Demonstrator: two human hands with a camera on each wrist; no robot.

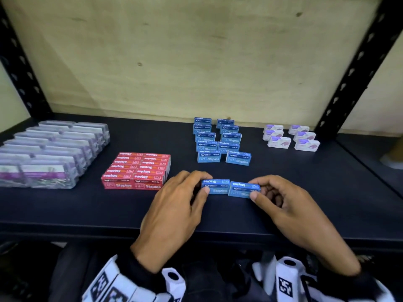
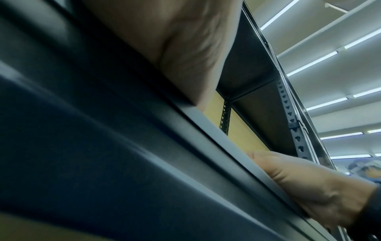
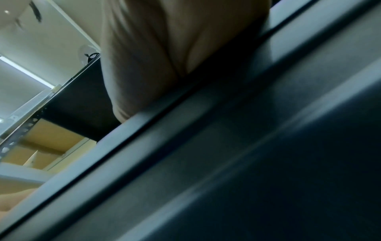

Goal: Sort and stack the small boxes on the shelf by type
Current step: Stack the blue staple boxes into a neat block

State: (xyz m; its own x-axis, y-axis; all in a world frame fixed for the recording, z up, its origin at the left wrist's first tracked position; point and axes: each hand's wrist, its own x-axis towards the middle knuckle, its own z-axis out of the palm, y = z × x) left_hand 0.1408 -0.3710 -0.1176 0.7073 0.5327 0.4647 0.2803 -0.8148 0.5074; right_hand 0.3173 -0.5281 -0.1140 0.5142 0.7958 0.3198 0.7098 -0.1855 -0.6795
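Your left hand is pinching one small blue cardboard staples box, your right hand another, end-to-end near the dark shelf front edge, bare surface flanking.

Both forearms extend forward over front edge of shelf, wrists near that edge. Left hand: palm down, fingers curled, thumb and fingertips pinching left blue staples box. Right hand: fingers curled, thumb and forefinger pinching right blue staples box. Hands face each other, near shelf front centre. Wrist views: palm heels only.
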